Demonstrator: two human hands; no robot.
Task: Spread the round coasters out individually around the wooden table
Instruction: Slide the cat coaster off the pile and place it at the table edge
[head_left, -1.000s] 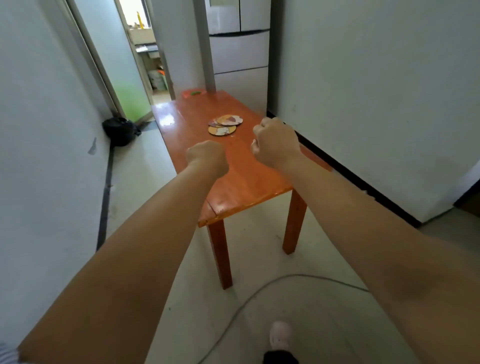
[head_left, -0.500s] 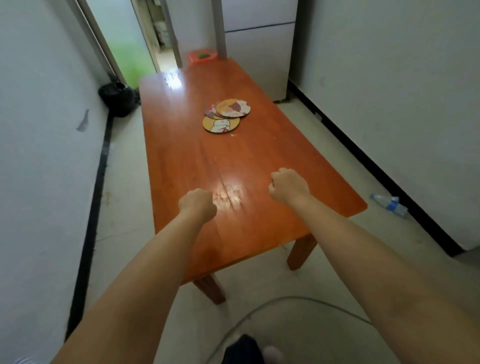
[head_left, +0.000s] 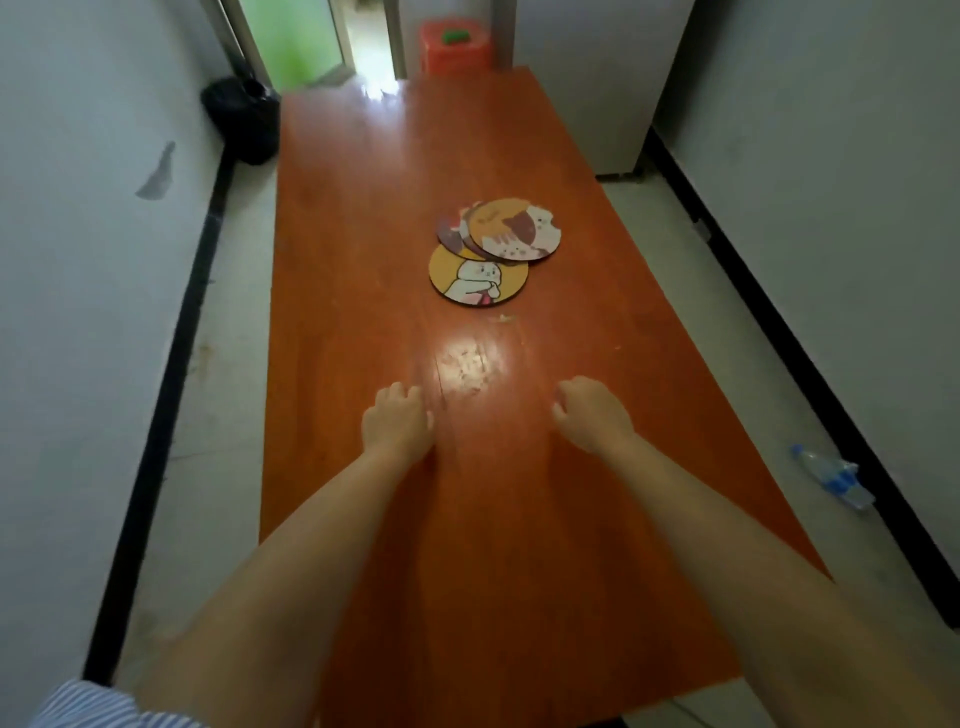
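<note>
An overlapping pile of round cartoon coasters lies near the middle of the long orange wooden table (head_left: 353, 218). The top coaster (head_left: 514, 228) shows cats on orange. A yellow coaster with a white rabbit (head_left: 478, 278) pokes out at the near side, and a darker one (head_left: 449, 231) peeks out at the left. My left hand (head_left: 397, 423) and my right hand (head_left: 592, 413) hover over the table well short of the pile, fingers loosely curled, nothing in them.
White walls close in on both sides. A black bag (head_left: 241, 117) sits on the floor at the far left. An orange stool (head_left: 452, 47) stands past the table's far end. A plastic bottle (head_left: 831, 475) lies on the floor at right.
I have come closer to the table and now look down on it. Both fists have dropped low over the tabletop and loosened a little.
</note>
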